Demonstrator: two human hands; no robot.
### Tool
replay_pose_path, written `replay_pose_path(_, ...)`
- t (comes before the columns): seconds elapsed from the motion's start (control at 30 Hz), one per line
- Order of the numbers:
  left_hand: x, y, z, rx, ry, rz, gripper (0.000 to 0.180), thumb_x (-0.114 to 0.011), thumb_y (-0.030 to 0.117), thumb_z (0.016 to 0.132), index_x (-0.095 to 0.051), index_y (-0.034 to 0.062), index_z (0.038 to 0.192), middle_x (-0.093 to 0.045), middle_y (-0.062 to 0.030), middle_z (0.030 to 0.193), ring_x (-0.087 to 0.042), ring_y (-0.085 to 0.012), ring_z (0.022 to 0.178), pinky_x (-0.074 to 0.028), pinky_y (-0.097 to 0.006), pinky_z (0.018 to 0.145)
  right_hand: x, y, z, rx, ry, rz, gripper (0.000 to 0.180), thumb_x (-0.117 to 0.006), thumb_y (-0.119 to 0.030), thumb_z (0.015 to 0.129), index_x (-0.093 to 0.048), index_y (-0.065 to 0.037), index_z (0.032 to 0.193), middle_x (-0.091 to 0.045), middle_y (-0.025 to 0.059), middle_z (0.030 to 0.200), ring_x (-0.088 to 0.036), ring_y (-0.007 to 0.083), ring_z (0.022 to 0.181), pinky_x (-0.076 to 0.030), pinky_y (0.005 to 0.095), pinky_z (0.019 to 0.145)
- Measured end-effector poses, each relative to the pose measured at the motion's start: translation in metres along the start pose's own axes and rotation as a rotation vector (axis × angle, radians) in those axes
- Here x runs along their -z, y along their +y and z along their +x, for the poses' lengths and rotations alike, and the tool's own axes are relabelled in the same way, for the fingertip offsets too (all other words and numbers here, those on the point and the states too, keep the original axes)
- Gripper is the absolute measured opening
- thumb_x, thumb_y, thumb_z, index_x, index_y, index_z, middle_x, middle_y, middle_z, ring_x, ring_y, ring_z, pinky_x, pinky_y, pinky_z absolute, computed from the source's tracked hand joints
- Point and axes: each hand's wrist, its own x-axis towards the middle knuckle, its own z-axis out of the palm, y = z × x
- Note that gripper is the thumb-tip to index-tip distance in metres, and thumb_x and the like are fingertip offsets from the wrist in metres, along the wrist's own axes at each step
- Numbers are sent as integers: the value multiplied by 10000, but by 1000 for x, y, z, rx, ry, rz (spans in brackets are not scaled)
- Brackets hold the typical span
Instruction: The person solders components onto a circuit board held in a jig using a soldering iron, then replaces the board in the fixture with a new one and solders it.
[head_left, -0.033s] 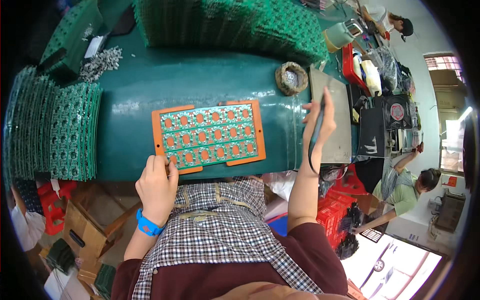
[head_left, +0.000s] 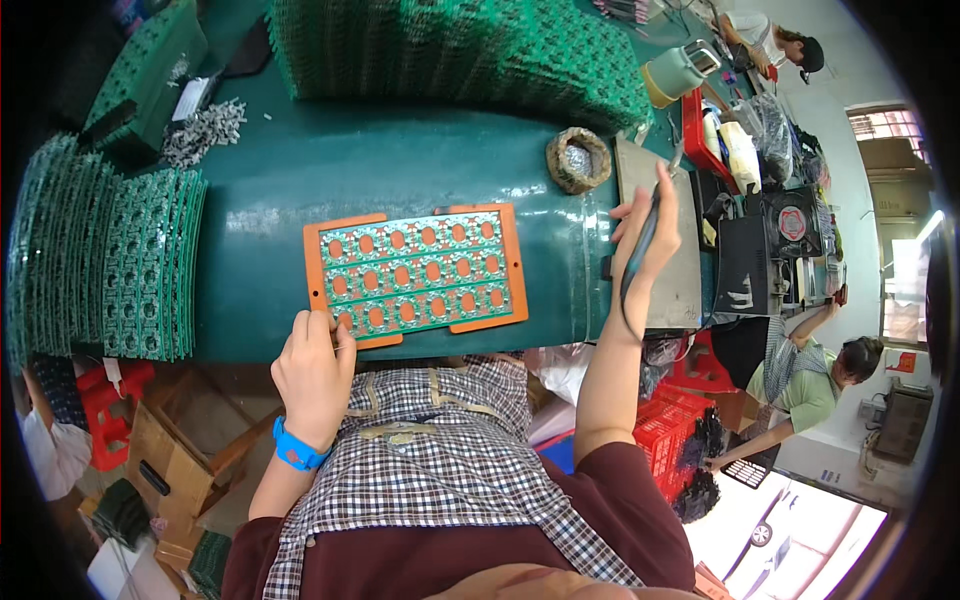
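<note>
Shifted slightly rightward of the orange fixture (head_left: pixel 314 262), a pen-like tool (head_left: pixel 641 255) is gripped by the right hand (head_left: pixel 661 236). By the fixture's near-left corner, the left hand (head_left: pixel 312 368) is curled, its hold unclear. On the fixture, a green circuit panel (head_left: pixel 417 256) is laid; beyond, green boards (head_left: pixel 440 60) are stacked.

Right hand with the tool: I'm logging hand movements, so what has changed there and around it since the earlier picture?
The right hand has shifted slightly rightward, carrying the dark pen-shaped tool with it. No new grasp or release shows. The left hand stays at the orange frame's near left corner; the green circuit panel stays in the frame.
</note>
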Motion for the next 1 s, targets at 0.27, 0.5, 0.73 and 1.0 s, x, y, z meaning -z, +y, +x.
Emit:
replay_pose_path(0.27, 34, 10, 6, 25, 187, -114, 155, -659, 78, 805, -519, 13, 817, -588, -102, 742, -605, -256, 620, -444, -355, 496, -52, -89, 94, 197, -182, 389, 165, -551, -189, 948, -599, -51, 1023, -640, 58, 650, -591, 89, 527, -419, 223, 459)
replay_pose_path(0.5, 40, -2, 7, 365, -48, -1203, 203, -644, -43, 803, -528, 44, 946, -623, -21, 776, -536, -33, 653, -382, -179, 536, -152, -155, 128, 508, -230, 184, 305, -734, -184, 804, -565, -48, 1017, -677, 162, 776, -676, 270, 725, -510, 383, 655)
replay_pose_path(0.73, 79, -40, 0, 372, 464, -1358, 193, -657, -15, 825, -504, 97, 860, -606, 25, 789, -442, 9, 606, -256, -170, 471, -203, -166, 142, 253, -475, 149, 456, -798, -176, 731, -571, -7, 1088, -652, 112, 720, -647, 195, 607, -514, 325, 586)
replay_pose_path(1.0, 63, -92, -23, 425, 1068, -1388, 161, -645, 3, 859, -514, 92, 830, -546, 36, 726, -353, 16, 521, -204, -170, 416, -199, -146, 160, -90, -414, 771, 494, -763, 3, 704, -517, -22, 1132, -602, 75, 882, -604, 151, 728, -492, 255, 619)
